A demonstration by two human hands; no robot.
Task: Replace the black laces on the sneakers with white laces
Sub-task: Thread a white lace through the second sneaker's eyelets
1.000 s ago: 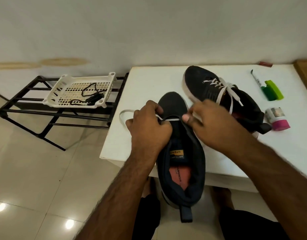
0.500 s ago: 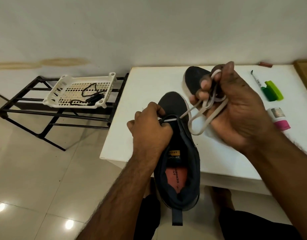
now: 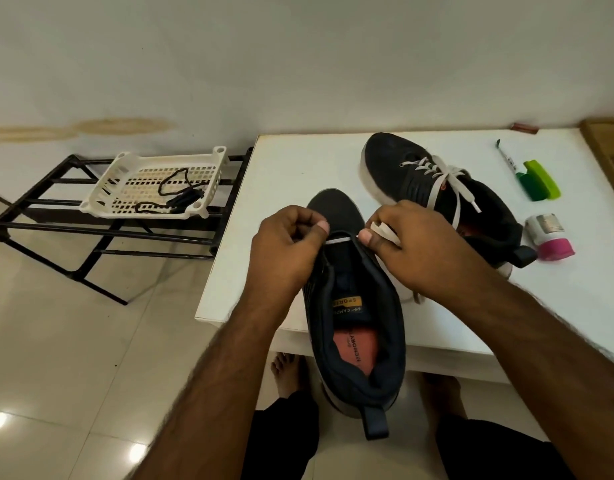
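Fingers of left hand [image 3: 284, 244] curled, pinching white lace [image 3: 338, 241] at near sneaker [image 3: 354, 306] eyelet. Right hand [image 3: 412, 247] pinches the lace's other side, slack bunched in its fingers. Near sneaker overhangs table [image 3: 291, 161] front edge. Left of table: basket [image 3: 125, 168] holding black laces [image 3: 174, 195]. Second sneaker [image 3: 433, 192], white-laced, lies behind right hand.

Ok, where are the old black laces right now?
In the head view, the black laces lie in the white basket on the black rack, left of the table.
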